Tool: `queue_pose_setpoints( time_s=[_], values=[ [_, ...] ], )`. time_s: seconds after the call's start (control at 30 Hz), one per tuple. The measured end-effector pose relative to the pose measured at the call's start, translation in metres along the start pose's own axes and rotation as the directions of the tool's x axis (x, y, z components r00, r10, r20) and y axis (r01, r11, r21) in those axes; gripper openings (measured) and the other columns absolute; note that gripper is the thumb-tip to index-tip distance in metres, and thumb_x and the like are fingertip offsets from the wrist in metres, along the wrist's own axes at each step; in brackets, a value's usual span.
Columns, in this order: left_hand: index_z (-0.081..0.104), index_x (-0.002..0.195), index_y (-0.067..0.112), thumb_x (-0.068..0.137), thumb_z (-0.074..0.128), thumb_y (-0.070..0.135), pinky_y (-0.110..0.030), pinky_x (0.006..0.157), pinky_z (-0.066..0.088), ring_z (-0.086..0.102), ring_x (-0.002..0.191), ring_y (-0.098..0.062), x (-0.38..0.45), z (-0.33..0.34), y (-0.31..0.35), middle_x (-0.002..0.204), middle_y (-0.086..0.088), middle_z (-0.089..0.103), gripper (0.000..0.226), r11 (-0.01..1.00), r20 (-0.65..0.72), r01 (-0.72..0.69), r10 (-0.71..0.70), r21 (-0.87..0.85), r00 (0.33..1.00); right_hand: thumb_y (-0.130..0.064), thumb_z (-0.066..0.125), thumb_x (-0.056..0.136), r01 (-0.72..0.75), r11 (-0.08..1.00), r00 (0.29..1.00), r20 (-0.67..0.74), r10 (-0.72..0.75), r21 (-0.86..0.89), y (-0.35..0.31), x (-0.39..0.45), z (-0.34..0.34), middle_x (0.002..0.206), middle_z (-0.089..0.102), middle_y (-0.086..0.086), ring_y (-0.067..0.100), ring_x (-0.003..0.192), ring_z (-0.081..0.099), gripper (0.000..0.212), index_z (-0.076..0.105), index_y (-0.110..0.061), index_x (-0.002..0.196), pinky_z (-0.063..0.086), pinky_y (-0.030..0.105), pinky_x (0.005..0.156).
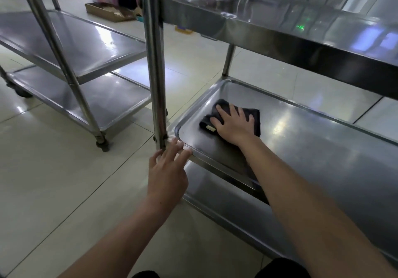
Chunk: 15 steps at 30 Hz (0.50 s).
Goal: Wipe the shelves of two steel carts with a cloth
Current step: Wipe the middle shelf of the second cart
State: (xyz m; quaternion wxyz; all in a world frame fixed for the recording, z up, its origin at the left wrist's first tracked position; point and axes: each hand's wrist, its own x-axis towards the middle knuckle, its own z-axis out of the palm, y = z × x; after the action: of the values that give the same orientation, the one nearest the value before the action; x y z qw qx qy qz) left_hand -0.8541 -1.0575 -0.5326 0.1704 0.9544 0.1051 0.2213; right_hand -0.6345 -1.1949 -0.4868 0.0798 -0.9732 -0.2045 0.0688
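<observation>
Left hand [167, 173] at cart corner, cloth [230, 118] under right fingers [224, 111]

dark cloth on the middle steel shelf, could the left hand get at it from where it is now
Probably yes. The left hand rests open on the near corner rim of the middle steel shelf, beside the upright steel post. The dark folded cloth lies just beyond, under the right hand, with bare shelf between.
</observation>
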Motion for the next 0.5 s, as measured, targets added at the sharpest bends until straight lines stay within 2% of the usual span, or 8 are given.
queue_pose_setpoints(
  time_s=[0.13,0.23,0.37,0.5],
  values=[
    [0.058,0.121,0.035,0.067,0.066,-0.005,-0.047,0.108,0.037,0.040,0.145,-0.016,0.000,-0.003,-0.002,0.137,0.008,0.053,0.068,1.000,0.009,0.014,-0.014,0.000,1.000,-0.074,0.024,0.100,0.170,0.985,0.985,0.015,-0.169,-0.042,-0.047,-0.003,0.011,0.176,0.000,-0.003,0.028,0.162,-0.001,0.068,0.010,-0.052,0.163,-0.001,0.064,0.126],
    [0.058,0.123,0.035,0.068,0.070,-0.005,-0.049,0.104,0.038,0.043,0.143,-0.016,-0.004,-0.002,-0.004,0.139,0.006,0.054,0.069,1.000,0.002,0.004,-0.004,0.014,1.000,-0.070,0.023,0.102,0.266,0.962,0.964,-0.007,-0.267,-0.062,-0.046,-0.026,0.019,0.176,0.005,-0.004,0.027,0.161,0.003,0.064,0.011,-0.051,0.162,-0.001,0.062,0.126],
    [0.060,0.119,0.034,0.062,0.072,-0.007,-0.048,0.095,0.040,0.051,0.137,-0.017,-0.001,0.002,-0.003,0.132,0.004,0.060,0.071,1.000,-0.051,-0.001,0.002,0.004,0.999,-0.069,0.024,0.102,0.241,0.970,0.970,-0.031,-0.242,-0.035,-0.035,-0.008,0.015,0.175,0.010,-0.005,0.023,0.160,0.006,0.063,0.019,-0.050,0.162,0.002,0.061,0.127],
    [0.059,0.118,0.034,0.062,0.072,-0.007,-0.048,0.093,0.040,0.050,0.138,-0.017,-0.001,0.006,-0.003,0.131,0.004,0.059,0.071,1.000,-0.060,0.002,-0.003,-0.023,0.998,-0.069,0.024,0.100,0.116,0.993,0.991,-0.073,-0.116,-0.014,-0.019,0.047,0.009,0.174,0.015,-0.002,0.026,0.160,0.011,0.063,0.024,-0.049,0.160,0.007,0.064,0.124]
  ],
)
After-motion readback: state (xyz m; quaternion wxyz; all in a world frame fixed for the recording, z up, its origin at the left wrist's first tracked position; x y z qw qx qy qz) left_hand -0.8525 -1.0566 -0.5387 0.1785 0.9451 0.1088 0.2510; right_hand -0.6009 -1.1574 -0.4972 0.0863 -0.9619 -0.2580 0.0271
